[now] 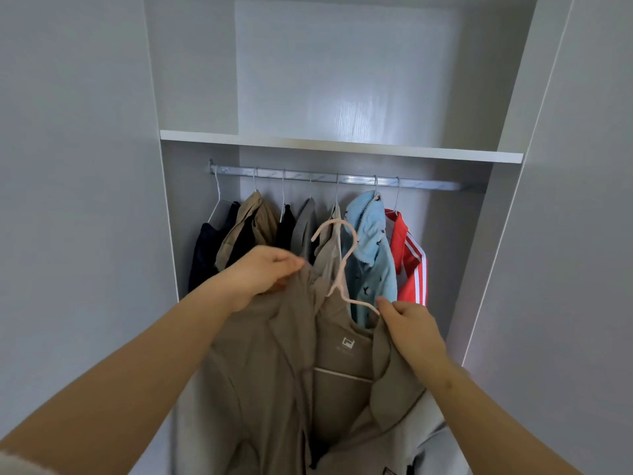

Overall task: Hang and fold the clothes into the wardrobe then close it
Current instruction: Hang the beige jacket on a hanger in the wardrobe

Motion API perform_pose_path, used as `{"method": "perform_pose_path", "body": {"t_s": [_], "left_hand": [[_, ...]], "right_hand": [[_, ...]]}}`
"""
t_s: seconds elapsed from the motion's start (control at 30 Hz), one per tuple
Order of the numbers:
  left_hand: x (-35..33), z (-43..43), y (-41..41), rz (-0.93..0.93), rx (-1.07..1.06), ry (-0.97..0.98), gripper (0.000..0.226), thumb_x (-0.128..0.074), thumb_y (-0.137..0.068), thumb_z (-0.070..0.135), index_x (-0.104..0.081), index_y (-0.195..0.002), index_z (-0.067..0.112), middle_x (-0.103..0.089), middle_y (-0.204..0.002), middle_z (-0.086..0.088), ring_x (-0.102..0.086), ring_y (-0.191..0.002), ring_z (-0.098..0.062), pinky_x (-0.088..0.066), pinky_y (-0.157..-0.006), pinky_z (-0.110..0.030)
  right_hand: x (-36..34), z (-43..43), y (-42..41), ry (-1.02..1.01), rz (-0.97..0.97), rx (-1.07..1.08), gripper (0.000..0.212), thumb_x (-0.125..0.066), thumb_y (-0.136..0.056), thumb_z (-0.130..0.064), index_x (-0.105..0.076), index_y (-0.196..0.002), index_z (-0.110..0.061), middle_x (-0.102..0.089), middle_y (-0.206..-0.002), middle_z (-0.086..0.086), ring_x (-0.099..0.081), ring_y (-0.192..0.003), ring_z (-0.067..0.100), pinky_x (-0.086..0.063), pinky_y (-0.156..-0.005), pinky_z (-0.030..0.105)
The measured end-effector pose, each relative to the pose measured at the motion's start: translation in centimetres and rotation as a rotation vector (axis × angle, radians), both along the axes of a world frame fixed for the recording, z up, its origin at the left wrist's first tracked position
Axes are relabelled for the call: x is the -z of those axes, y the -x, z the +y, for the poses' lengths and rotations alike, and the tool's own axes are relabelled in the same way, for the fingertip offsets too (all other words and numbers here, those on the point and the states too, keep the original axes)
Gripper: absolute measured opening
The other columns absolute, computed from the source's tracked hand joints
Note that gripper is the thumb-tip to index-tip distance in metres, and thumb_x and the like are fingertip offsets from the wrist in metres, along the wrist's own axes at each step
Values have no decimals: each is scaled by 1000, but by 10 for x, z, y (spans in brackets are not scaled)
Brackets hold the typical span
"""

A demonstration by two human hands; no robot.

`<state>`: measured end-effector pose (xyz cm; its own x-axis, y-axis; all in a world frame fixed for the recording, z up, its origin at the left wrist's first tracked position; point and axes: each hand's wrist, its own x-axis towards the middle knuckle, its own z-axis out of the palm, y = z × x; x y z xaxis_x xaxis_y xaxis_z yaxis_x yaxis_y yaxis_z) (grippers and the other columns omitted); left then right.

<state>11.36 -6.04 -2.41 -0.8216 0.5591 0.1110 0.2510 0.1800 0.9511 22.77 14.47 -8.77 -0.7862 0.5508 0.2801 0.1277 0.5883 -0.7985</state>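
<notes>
A taupe jacket (260, 365) hangs in front of me on a pale pink hanger (344, 258), below the wardrobe's metal rail (428, 184). My left hand (263, 272) grips the jacket's left shoulder. My right hand (409, 323) pinches the right shoulder where the hanger's arm goes under the cloth. The hanger's hook points up, apart from the rail. Several garments hang on the rail behind: dark ones, a tan one, a grey one, a light blue hoodie (371, 255) and a red jacket with white stripes (409, 255).
The open wardrobe has a white shelf (342, 145) above the rail. The rail's right end, past the red jacket, carries nothing. Grey door panels (78, 166) stand at left and right. Something pale grey lies low at the right (431, 440).
</notes>
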Motion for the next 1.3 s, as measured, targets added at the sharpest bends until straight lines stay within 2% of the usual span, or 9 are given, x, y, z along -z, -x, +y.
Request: {"method": "perform_pose_path", "body": {"t_s": [0.1, 0.23, 0.43, 0.6, 0.7, 0.87, 1.03, 1.17, 1.3], "left_hand": [[-6, 15, -5, 62, -108, -147, 21, -51, -94, 27, -69, -84, 23, -68, -83, 0, -62, -80, -14, -51, -75, -30], [-2, 17, 0, 331, -119, 543, 50, -33, -97, 49, -65, -87, 12, -60, -80, -2, -55, -72, -11, -41, -65, -24], [38, -25, 19, 509, -258, 737, 37, -33, -98, 43, -62, -111, 25, -62, -109, 2, -56, -102, -18, -43, -91, -39], [63, -35, 32, 561, -386, 597, 53, -45, -91, 4, -35, -141, 18, -28, -146, -15, -33, -130, -37, -33, -106, -44], [65, -45, 30, 478, -474, 474, 46, -48, -90, 2, -47, -133, 17, -47, -129, -18, -50, -110, -32, -41, -89, -34], [44, -75, 40, 420, -301, 512, 23, -64, -81, 0, -66, -99, 13, -66, -84, -6, -60, -59, -15, -48, -54, -12], [33, -89, 51, 442, -512, 221, 16, -64, -81, -6, -68, -88, 7, -68, -85, -12, -57, -50, -3, -43, -49, -3], [32, -74, 52, 511, -600, 298, 18, -55, -89, 2, -72, -95, 7, -68, -102, -9, -63, -81, -15, -45, -72, -12], [30, -36, 22, 521, -156, 417, 21, -50, -95, 27, -67, -106, 23, -64, -108, 7, -55, -93, -1, -40, -79, -12]], "right_hand": [[-1, -6, 1, -35, -23, -59, 49, -45, -91, -50, -71, -76, -11, -65, -69, 7, -62, -71, 16, -50, -72, 30], [-2, -2, 1, 77, 5, 17, 46, -53, -88, -47, -69, -64, -12, -62, -60, 6, -60, -63, 18, -48, -61, 28], [3, 19, -10, 380, 79, 254, 36, -54, -87, -31, -66, -62, -9, -59, -60, 8, -54, -57, 19, -46, -59, 31], [-1, 16, -4, 410, 88, 277, 31, -50, -91, -32, -64, -67, -17, -62, -69, 5, -59, -68, 18, -47, -62, 32], [-7, 19, -5, 364, 99, 285, 29, -51, -88, -33, -65, -69, -17, -63, -71, 5, -59, -70, 20, -50, -71, 37], [-11, 28, -13, 275, 79, 324, 27, -51, -90, -34, -61, -69, -20, -63, -73, 1, -61, -74, 23, -53, -82, 44], [-11, 27, -17, 152, 5, 271, 31, -49, -92, -31, -59, -65, -20, -64, -76, 6, -62, -76, 25, -52, -85, 45], [-13, 20, -15, 45, -35, 210, 33, -54, -86, -24, -60, -56, -14, -60, -62, 8, -56, -62, 22, -47, -65, 32], [-5, 14, -8, 182, -2, 205, 32, -54, -85, -24, -64, -60, -8, -63, -68, 14, -58, -68, 27, -49, -73, 38]]}}
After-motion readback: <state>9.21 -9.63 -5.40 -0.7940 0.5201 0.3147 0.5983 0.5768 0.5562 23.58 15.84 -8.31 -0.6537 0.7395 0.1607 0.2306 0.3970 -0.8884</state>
